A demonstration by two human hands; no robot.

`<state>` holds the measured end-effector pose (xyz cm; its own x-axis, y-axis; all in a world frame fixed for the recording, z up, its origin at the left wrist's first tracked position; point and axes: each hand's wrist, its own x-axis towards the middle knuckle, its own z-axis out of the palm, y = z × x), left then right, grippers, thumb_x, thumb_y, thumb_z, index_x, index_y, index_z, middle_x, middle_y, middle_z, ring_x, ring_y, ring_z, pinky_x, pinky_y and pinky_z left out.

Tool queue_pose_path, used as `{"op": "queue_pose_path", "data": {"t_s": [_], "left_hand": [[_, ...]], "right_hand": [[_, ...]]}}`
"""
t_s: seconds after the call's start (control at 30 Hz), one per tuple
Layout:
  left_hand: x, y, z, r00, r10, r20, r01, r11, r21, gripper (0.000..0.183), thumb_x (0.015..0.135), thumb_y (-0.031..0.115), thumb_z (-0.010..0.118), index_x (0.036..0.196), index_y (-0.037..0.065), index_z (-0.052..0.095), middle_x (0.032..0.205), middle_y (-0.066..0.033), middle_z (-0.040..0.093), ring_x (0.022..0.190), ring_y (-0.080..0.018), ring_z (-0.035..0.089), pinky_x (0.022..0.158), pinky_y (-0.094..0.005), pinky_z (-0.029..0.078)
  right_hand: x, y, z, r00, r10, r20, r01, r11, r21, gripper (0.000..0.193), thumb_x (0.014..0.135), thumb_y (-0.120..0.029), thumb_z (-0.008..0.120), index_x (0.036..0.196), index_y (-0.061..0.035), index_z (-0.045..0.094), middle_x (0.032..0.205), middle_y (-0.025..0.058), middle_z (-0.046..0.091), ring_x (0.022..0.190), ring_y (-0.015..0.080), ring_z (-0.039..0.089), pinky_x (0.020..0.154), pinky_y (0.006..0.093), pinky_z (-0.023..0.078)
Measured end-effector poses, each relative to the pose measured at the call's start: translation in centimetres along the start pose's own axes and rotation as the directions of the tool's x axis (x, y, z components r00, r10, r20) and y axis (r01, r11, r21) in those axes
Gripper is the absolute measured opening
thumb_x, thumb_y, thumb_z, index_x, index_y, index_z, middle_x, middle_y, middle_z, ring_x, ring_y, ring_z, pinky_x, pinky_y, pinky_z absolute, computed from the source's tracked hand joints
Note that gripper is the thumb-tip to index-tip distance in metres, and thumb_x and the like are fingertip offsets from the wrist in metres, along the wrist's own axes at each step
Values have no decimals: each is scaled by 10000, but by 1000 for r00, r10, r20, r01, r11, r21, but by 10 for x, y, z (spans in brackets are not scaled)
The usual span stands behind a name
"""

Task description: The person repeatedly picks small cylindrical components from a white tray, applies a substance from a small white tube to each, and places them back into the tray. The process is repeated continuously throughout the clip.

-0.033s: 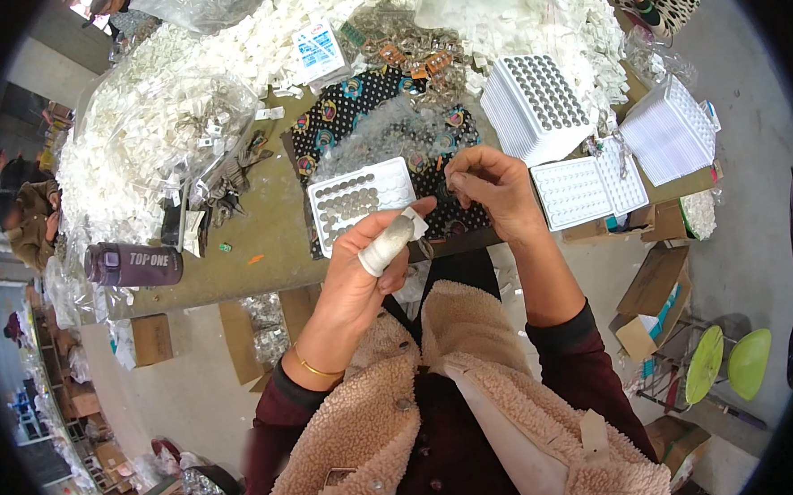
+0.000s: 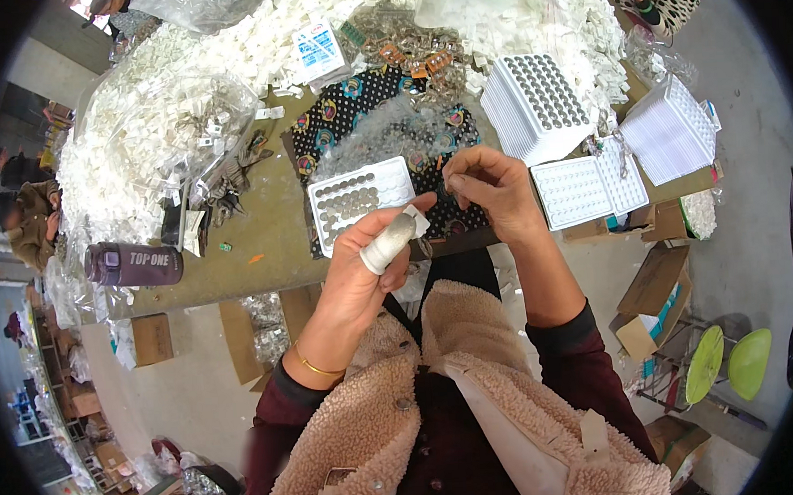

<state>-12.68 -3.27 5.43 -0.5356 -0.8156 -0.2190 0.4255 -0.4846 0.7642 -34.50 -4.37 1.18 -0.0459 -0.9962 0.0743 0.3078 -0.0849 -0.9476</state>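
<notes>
My left hand [image 2: 365,254], its thumb wrapped in white tape [image 2: 387,245], pinches a small white plastic piece [image 2: 418,220] at the fingertips. Just to the right, my right hand [image 2: 492,189] is closed in a pinch; whatever lies between its finger and thumb is too small to make out. Behind the left hand lies a white tray [image 2: 395,178] partly filled with rows of round silvery discs [image 2: 355,204]. Both hands are above the near table edge, over a dark patterned cloth [image 2: 331,118] with a clear crumpled plastic bag [image 2: 382,136] on it.
White small pieces [image 2: 140,135] are heaped across the far table. At right stand a tray stack with discs [image 2: 533,106], white trays [image 2: 573,191] and another stack [image 2: 669,135]. A dark bottle [image 2: 135,264] lies at left. Other people sit left and far right; cartons [image 2: 654,288] stand below.
My right fingertips have shifted slightly, and the small dark thing seen at them before no longer shows clearly. My left hand keeps its hold on the white piece, almost still.
</notes>
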Motion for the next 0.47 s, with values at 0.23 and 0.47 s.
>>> {"op": "queue_pose_path", "data": {"t_s": [0.23, 0.47], "left_hand": [[0, -3, 9, 996, 76, -37, -74, 996, 48, 173, 910, 154, 698, 1053, 58, 692, 1418, -128, 537, 522, 26, 438, 422, -164, 297], [-2, 0, 13, 993, 104, -53, -98, 989, 111, 172, 895, 121, 708, 1055, 57, 692, 1417, -104, 543, 563, 41, 464, 430, -143, 310]], "right_hand": [[-9, -11, 26, 990, -139, 8, 138, 982, -128, 79, 847, 29, 691, 898, -17, 654, 855, -19, 628, 798, 38, 583, 700, 218, 489], [-10, -17, 40, 915, -403, -3, 348, 793, -500, 111, 853, 20, 694, 919, -38, 627, 877, 12, 600, 726, 84, 576, 643, 220, 472]]}}
